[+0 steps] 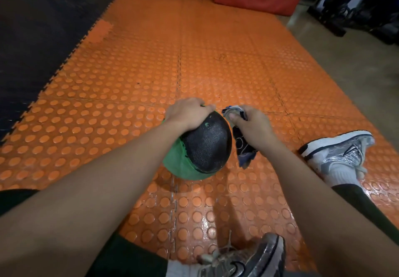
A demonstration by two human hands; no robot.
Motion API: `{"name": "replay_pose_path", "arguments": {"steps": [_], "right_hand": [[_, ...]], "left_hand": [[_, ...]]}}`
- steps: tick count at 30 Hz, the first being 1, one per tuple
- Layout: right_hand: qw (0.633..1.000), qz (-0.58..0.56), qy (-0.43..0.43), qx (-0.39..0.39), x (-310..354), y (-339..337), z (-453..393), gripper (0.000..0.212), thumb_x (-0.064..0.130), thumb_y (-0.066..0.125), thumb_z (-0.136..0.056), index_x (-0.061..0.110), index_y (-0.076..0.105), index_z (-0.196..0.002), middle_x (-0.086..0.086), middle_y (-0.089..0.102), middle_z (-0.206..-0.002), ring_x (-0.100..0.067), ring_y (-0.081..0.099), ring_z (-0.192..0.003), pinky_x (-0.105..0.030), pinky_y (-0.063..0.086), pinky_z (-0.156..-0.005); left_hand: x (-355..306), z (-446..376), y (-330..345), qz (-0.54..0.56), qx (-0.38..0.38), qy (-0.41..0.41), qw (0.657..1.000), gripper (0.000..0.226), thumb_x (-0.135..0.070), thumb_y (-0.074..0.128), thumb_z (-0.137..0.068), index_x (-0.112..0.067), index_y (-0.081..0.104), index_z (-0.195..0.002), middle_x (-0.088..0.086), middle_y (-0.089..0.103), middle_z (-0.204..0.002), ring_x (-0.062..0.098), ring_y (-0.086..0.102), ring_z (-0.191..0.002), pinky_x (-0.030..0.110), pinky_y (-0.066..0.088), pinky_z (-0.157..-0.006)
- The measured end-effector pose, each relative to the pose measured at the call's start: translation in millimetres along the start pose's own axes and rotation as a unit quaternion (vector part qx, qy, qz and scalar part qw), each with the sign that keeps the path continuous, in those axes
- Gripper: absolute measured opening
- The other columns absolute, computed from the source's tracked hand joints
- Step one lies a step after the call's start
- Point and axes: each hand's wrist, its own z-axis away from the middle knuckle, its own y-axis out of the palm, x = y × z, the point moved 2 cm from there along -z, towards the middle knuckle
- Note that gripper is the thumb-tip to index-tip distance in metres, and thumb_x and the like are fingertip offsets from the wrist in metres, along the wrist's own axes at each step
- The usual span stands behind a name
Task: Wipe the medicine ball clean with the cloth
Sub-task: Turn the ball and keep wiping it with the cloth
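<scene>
The medicine ball (pixel 205 145), green with a black textured panel turned up, sits on the orange studded mat (pixel 129 82) between the person's outstretched legs, and everything else is best placed from it. The left hand (pixel 187 114) lies over the ball's far upper side, fingers curled down around the curve and pressing on it, apparently to keep it from rolling while it is wiped. Just to the right of the ball, the right hand (pixel 250 125) grips a bunched dark cloth (pixel 241 145), thumb and fingers pinching the wad at the top while a loose tail hangs down beside the black panel. Whether the cloth touches the ball cannot be told. Right of the ball lies one silver shoe (pixel 341 151); the other shoe (pixel 244 259) is nearer the camera.
</scene>
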Motion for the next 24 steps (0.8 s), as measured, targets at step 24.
{"name": "replay_pose_path", "arguments": {"steps": [24], "right_hand": [[0.990, 0.119, -0.049, -0.053, 27, 21, 15, 0.025, 0.036, 0.046, -0.094, 0.013, 0.056, -0.090, -0.012, 0.063, -0.098, -0.033, 0.056, -0.092, -0.032, 0.034, -0.064]], "left_hand": [[4, -6, -10, 0.070, -0.005, -0.002, 0.998, 0.035, -0.048, 0.047, -0.090, -0.035, 0.066, -0.116, -0.002, 0.060, -0.129, 0.026, 0.054, -0.116, 0.030, 0.038, -0.083]]}}
